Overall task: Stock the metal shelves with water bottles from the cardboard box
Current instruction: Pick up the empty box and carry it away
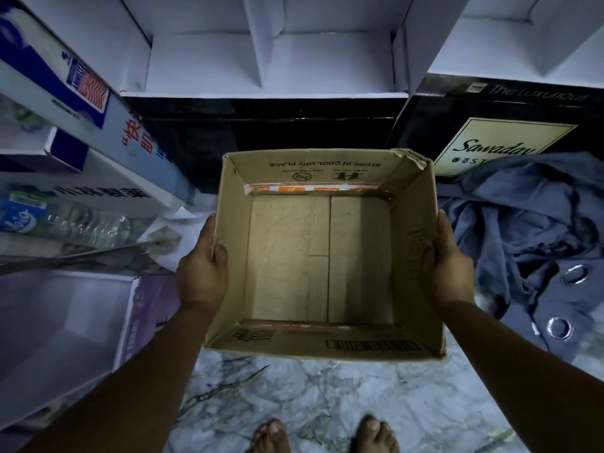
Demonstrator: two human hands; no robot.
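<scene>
Marble floor (pixel 327 403) bears crumpled blue cloth (pixel 523 230) and stacked cartons (pixel 490 125).

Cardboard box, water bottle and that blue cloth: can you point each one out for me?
cardboard box (pixel 322 259): head view, on the bare inside bottom of the box.
water bottle (pixel 83 222): head view, on its clear ribbed body, lying at the left.
blue cloth (pixel 516 223): head view, on a crumpled fold at the right.
</scene>
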